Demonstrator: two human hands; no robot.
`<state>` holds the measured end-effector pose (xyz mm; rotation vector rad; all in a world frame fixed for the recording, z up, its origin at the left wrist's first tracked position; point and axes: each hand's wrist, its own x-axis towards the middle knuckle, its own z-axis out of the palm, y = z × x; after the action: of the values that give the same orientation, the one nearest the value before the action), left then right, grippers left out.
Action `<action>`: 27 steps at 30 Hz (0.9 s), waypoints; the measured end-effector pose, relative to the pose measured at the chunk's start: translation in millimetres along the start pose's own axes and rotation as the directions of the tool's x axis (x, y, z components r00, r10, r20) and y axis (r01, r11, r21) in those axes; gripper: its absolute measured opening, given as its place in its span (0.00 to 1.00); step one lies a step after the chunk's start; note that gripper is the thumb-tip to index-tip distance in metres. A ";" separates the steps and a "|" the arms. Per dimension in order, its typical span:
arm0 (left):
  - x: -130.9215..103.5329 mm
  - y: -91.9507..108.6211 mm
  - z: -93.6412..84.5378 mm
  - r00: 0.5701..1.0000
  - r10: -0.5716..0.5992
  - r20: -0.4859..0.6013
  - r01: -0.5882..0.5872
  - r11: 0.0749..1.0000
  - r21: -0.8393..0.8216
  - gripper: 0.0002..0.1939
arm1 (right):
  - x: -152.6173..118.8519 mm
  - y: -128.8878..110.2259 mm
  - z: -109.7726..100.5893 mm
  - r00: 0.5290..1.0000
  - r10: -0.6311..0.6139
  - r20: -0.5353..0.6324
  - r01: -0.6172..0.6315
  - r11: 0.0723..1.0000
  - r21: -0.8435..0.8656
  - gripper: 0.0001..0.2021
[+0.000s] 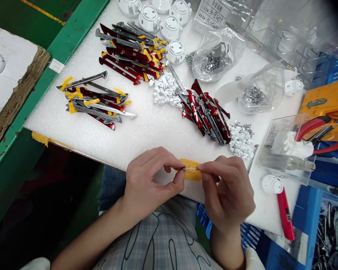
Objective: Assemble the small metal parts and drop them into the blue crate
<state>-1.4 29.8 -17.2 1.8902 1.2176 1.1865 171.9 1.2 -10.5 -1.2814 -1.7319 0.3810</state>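
Observation:
A thin, narrow strip (190, 169), seen edge-on, spans the gap between my two hands near the table's front edge. My left hand (154, 178) pinches one end between thumb and fingertips, and my right hand (228, 187) pinches the other. Most of the strip is covered by fingers, so its exact kind cannot be made out. Beneath it a patch of yellow tape (192, 174) is stuck to the white foam sheet (149, 135). Ahead of my hands lies a pile of red and silver blade-shaped parts (205, 112), beside small white plastic pieces (242, 141).
Blade parts with yellow tape lie in a large pile (133, 50) and a smaller pile (95, 99). White round parts (149, 18) stand behind. Plastic bags (214, 56) hold small metal pieces. At right are a clear box (284, 150), red-handled pliers (312, 125) and a red-handled tool (285, 215).

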 end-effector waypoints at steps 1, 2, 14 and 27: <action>-0.2 0.0 0.2 1.000 0.002 -0.003 -0.002 1.000 -0.002 0.10 | 0.0 0.1 0.1 1.000 -0.001 0.000 0.001 1.000 0.001 0.14; -0.3 0.0 0.4 1.000 0.001 -0.003 -0.001 1.000 -0.003 0.10 | -0.1 0.1 0.3 1.000 -0.001 0.000 0.001 1.000 0.004 0.14; -0.6 -0.7 1.8 1.000 -0.013 -0.004 0.013 1.000 -0.008 0.11 | 0.1 -0.8 -0.4 1.000 0.005 0.014 -0.005 1.000 0.001 0.14; -1.0 -0.4 0.4 0.999 -0.024 -0.021 0.024 0.999 -0.023 0.10 | -2.1 0.7 -2.1 0.999 0.032 0.003 -0.032 0.999 -0.005 0.15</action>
<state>-1.3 29.1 -18.1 1.8458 1.2295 1.2056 174.1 -0.9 -10.8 -1.3134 -1.7173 0.3976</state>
